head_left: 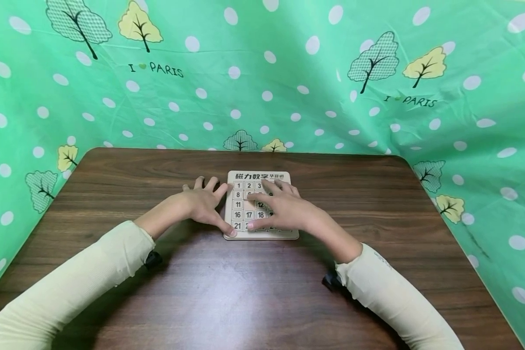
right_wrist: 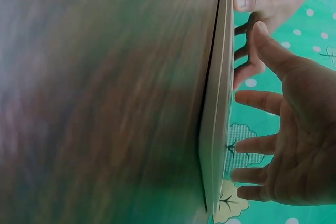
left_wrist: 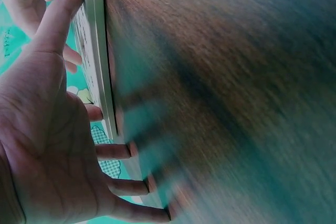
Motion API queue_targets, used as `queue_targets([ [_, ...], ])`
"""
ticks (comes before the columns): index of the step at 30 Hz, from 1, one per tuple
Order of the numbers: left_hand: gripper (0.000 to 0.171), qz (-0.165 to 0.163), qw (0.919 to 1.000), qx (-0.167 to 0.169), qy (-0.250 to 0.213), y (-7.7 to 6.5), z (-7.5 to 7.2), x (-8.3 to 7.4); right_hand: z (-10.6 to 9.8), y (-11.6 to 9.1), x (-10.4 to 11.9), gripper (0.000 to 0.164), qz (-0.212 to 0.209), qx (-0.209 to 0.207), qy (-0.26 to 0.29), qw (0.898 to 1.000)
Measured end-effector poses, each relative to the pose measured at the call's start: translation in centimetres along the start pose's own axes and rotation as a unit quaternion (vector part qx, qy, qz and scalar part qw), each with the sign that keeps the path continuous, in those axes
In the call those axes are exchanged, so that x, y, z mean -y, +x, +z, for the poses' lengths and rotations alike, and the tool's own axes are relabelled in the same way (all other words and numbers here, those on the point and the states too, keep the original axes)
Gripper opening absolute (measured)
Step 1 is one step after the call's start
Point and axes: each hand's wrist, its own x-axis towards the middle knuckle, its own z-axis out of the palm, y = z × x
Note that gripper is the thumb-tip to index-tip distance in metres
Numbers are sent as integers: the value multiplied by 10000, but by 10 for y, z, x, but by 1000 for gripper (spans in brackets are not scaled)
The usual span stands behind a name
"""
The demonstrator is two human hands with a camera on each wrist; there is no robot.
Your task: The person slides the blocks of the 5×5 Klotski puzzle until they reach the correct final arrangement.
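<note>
A cream number sliding puzzle [head_left: 262, 236] lies flat on the table, with rows of numbered square tiles below a printed heading. One gap [head_left: 249, 205] shows between tiles 11 and 12. My left hand [head_left: 200, 203] is spread at the puzzle's left side, its thumb pressing the lower left corner of the frame and its other fingers reaching down to the tabletop. Over the right half of the tiles hovers my right hand [head_left: 288, 210], fingers extended and apart; its index fingertip is right at tile 6, just above the gap. Tiles under this hand are partly hidden.
The dark wood-grain table [head_left: 201, 301] runs back to a green curtain [head_left: 262, 68] with white dots and printed trees. Pale sleeves [head_left: 83, 272] cover both forearms, and a small black piece [head_left: 153, 259] shows under each wrist.
</note>
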Motion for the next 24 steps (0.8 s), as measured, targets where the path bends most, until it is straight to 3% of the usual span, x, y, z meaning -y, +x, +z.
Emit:
queue_targets([
  [9,142,85,9999,-31,-52,-1,0,0,5,-4,15,85,-209,132,52,9997],
  [24,140,115,9999,-29,-4,-1,1,1,8,-6,18,85,-31,251,-43,9997],
])
